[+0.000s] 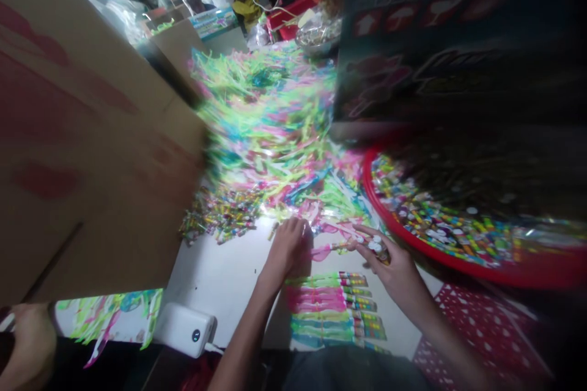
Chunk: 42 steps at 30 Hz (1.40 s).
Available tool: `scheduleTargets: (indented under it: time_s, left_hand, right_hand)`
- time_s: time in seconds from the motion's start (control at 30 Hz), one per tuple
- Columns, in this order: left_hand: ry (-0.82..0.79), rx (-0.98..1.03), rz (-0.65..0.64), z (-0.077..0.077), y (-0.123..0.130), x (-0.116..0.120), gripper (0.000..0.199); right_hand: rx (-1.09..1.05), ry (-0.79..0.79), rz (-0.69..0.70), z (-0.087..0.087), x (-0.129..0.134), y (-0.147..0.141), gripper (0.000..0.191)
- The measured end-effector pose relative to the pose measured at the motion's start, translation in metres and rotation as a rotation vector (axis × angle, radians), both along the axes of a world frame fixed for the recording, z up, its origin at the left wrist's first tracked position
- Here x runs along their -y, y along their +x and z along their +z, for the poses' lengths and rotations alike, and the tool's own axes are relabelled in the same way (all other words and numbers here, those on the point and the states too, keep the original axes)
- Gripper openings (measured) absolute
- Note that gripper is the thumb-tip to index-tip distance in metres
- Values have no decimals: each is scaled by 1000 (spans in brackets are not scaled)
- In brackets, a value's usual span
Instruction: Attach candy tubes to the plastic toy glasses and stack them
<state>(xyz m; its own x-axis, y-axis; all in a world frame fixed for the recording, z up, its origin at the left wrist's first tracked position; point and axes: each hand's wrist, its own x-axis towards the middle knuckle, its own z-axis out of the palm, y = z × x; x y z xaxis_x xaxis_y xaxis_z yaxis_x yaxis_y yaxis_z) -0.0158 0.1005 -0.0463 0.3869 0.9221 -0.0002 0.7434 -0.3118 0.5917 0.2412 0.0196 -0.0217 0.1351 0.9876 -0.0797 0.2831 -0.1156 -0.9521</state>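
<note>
My left hand rests over the white table with its fingers curled down; what is under the fingertips is hidden. My right hand is closed around several small white-capped tubes with colourful filling. A pink plastic piece stretches between my two hands, a small tube at its right end near my right fingertips. Below them lies a row of plastic pieces in green, pink, yellow and blue, each with a filled tube at the right end. Small tubes are heaped left of my left hand.
A large pile of coloured plastic pieces covers the far table. A brown carton stands left, a dark carton right, above a red basin of small tubes. A white power bank and another person's hand are lower left.
</note>
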Motion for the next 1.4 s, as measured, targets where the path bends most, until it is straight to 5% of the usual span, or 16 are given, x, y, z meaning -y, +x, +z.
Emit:
scheduleTargets:
  time_s: [0.2, 0.27, 0.37, 0.6, 0.77, 0.9, 1.13, 1.4]
  left_hand:
    - [-86, 152, 17, 6, -4, -11, 22]
    - [-115, 263, 64, 17, -2, -11, 11]
    - [-155, 428, 149, 41, 9, -3, 28]
    - [-388, 1188, 524, 91, 56, 51, 41]
    - [-468, 1223, 441, 108, 62, 73, 47]
    - [-526, 1150, 478, 111, 56, 71, 40]
    - [-306, 1338, 333, 114, 60, 69, 23]
    - [-121, 1381, 272, 119, 61, 68, 22]
  right_hand:
    - [-87, -59, -85, 8, 5, 5, 48]
    - [-104, -55, -100, 17, 4, 3, 48]
    - [-157, -23, -113, 37, 1, -8, 45]
    - [-235, 59, -49, 69, 1, -44, 29]
    - [-54, 260, 43, 84, 4, -41, 11]
    - [-25, 317, 168, 97, 7, -33, 29]
    - [-19, 176, -44, 104, 16, -28, 22]
    - [-57, 206, -31, 110, 18, -26, 15]
